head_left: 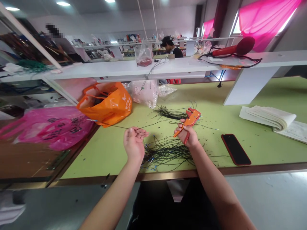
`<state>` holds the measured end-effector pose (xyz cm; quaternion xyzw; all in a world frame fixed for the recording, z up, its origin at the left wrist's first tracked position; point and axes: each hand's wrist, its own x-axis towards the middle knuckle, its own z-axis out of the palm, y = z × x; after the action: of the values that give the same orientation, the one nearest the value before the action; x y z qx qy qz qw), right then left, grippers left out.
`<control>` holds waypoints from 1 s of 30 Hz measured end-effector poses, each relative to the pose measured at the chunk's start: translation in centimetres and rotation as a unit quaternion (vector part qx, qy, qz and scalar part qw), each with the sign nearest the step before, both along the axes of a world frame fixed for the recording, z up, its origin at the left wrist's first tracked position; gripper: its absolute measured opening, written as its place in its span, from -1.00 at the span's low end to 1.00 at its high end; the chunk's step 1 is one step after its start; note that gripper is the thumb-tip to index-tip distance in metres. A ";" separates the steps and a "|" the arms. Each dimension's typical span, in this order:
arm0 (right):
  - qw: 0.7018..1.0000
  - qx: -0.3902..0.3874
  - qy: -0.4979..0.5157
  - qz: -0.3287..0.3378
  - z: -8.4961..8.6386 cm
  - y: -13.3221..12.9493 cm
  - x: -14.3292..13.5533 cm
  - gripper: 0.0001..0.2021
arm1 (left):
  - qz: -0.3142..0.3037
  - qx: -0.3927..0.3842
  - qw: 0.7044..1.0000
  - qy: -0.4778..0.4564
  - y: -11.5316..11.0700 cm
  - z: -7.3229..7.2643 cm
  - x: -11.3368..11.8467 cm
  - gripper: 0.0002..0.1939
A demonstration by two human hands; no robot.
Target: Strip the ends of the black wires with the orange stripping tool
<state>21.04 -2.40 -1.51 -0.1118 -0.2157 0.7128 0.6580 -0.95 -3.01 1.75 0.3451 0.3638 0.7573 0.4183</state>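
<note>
My left hand [134,139] pinches a thin black wire [115,125] between thumb and fingers, with the other fingers loosely curled. One end of this wire, with a blue and white tip, sticks out to the left in front of the orange bag. In my right hand [189,135] is an orange and red wire stripper [192,117], its handles in my grip and its head pointing up and away. Below and between the hands lies a large bundle of black wires [170,153], some with blue ends. Behind the stripper rests a second bundle of black wires [168,112].
A phone [236,149] and a folded paper pad [268,116] lie to the right. At left sit an orange bag [112,107] and a pink plastic bag [57,126]. A white shelf [107,68] crosses above the green table [96,159], bearing a red heat gun-like tool [227,51]. Two people are beyond.
</note>
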 end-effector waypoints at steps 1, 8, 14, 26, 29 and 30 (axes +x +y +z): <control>1.000 0.002 -0.002 0.011 0.0 -0.1 0.1 -0.77 | 0.008 -0.003 1.000 0.002 -0.3 -0.2 -0.4 -0.56; 0.995 0.032 -0.047 0.076 -0.3 -0.2 -0.2 -0.81 | -0.017 -0.024 1.000 -0.007 -1.9 -1.3 -0.9 -0.61; 0.971 0.085 -0.093 0.205 -0.8 -0.8 -0.6 -0.82 | -0.217 -0.106 0.969 0.050 -1.5 -1.7 3.6 -0.47; 0.987 0.074 -0.101 0.098 0.0 -0.7 0.4 -0.82 | -0.222 0.029 0.946 0.234 3.6 -0.8 6.9 -0.69; 0.983 0.087 -0.120 0.112 0.0 -0.9 0.8 -0.79 | -0.120 0.025 0.986 0.113 4.6 -1.4 6.9 -0.70; 0.980 0.090 -0.127 0.128 -0.1 -0.9 0.8 -0.78 | -0.087 0.022 0.994 0.065 4.8 -1.5 6.7 -0.68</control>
<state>21.84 -3.31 -1.61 -0.1135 -0.3732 0.7488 0.5359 5.73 1.77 0.26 0.4334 0.3421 0.7018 0.4501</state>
